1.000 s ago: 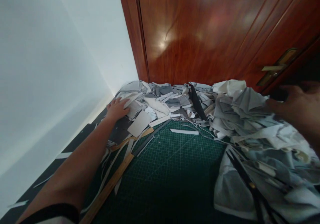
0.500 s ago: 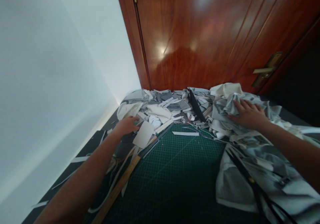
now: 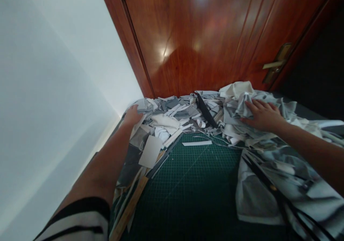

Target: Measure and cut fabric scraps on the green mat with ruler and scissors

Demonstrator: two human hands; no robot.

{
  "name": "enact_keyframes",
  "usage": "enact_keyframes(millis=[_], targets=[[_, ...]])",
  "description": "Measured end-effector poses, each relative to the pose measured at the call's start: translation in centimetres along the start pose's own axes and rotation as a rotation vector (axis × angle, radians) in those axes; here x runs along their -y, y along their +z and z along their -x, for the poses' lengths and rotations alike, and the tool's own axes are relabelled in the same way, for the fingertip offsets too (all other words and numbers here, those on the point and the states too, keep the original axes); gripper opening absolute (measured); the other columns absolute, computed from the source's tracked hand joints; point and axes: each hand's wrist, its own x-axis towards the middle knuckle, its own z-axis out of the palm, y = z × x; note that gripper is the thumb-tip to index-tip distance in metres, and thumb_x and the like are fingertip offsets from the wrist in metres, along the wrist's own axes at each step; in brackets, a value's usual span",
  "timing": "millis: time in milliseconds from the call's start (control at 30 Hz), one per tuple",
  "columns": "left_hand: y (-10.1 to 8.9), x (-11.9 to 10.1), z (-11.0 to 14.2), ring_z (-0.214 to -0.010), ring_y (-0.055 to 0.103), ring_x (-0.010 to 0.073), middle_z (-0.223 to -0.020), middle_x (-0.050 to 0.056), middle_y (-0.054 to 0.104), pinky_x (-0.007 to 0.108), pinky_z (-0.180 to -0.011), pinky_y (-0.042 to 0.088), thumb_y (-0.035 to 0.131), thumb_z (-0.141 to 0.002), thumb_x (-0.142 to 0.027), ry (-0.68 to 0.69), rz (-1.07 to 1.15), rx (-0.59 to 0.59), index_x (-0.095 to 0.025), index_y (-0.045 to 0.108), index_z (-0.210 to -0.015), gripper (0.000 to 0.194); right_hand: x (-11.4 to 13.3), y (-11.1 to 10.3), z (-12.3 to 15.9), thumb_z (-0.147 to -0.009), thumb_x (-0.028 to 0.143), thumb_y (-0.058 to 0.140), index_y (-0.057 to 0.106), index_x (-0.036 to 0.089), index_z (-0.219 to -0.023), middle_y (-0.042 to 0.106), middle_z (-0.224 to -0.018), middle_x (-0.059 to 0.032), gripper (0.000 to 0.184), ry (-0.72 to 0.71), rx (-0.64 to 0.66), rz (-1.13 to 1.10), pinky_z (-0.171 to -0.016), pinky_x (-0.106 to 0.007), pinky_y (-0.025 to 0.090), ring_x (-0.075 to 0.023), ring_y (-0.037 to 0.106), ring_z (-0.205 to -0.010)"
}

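Observation:
My left hand rests on the left end of a long heap of grey and white fabric scraps, close to the wall. Its thumb stands a little apart from the other fingers, which partly hide from view. My right hand lies spread on crumpled light grey cloth at the heap's right side. Below it, black-handled scissors lie on a larger pale fabric piece. A pale card-like piece sits below my left hand.
A green gridded cutting mat spreads in front, with a white strip on it. A wooden stick lies along its left side. Behind the heap stands a brown wooden door; a white wall is at the left.
My left hand has moved forward and left, from beside the pale piece to the heap's far left end. My right hand stays on the grey cloth. The view has shifted slightly.

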Motion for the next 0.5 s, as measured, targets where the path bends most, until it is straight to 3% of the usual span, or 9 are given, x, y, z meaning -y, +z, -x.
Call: enact_keyframes(millis=[100, 267, 400, 500], targets=[[2.1, -0.7, -2.6, -0.149, 0.036, 0.033, -0.163, 0.019, 0.035, 0.042, -0.118, 0.034, 0.057, -0.087, -0.029, 0.045, -0.01, 0.069, -0.013, 0.03, -0.158, 0.077, 0.0, 0.2, -0.2, -0.096, 0.063, 0.04, 0.034, 0.012, -0.159, 0.033, -0.163, -0.0182, 0.082, 0.012, -0.008, 0.003, -0.118, -0.054, 0.024, -0.0366, 0.029, -0.148], [4.0, -1.0, -4.7, -0.136, 0.05, 0.0417, -0.15, 0.024, 0.051, 0.054, -0.109, 0.041, 0.056, -0.09, -0.031, 0.012, -0.032, 0.161, -0.013, 0.043, -0.152, 0.066, 0.0, 0.4, -0.6, -0.095, 0.064, 0.043, 0.036, 0.013, -0.158, 0.034, -0.163, -0.0177, 0.082, 0.026, -0.009, -0.003, -0.117, -0.053, 0.026, -0.0377, 0.03, -0.147], [4.2, -1.0, -4.2, -0.119, 0.063, 0.0425, -0.131, 0.027, 0.064, 0.053, -0.098, 0.048, 0.052, -0.089, -0.028, -0.04, -0.026, 0.171, -0.01, 0.068, -0.123, 0.041, -0.1, 0.3, -0.5, -0.095, 0.064, 0.044, 0.035, 0.013, -0.158, 0.035, -0.162, -0.0186, 0.081, 0.035, -0.01, -0.015, -0.117, -0.054, 0.025, -0.0375, 0.029, -0.147], [3.4, -0.7, -2.2, -0.115, 0.065, 0.0407, -0.121, 0.025, 0.07, 0.049, -0.095, 0.05, 0.049, -0.088, -0.024, -0.075, -0.011, 0.131, -0.01, 0.073, -0.11, 0.035, -0.1, 0.1, -0.2, -0.095, 0.062, 0.044, 0.035, 0.013, -0.158, 0.034, -0.162, -0.0194, 0.08, 0.022, -0.001, -0.033, -0.117, -0.054, 0.025, -0.0371, 0.029, -0.148]])
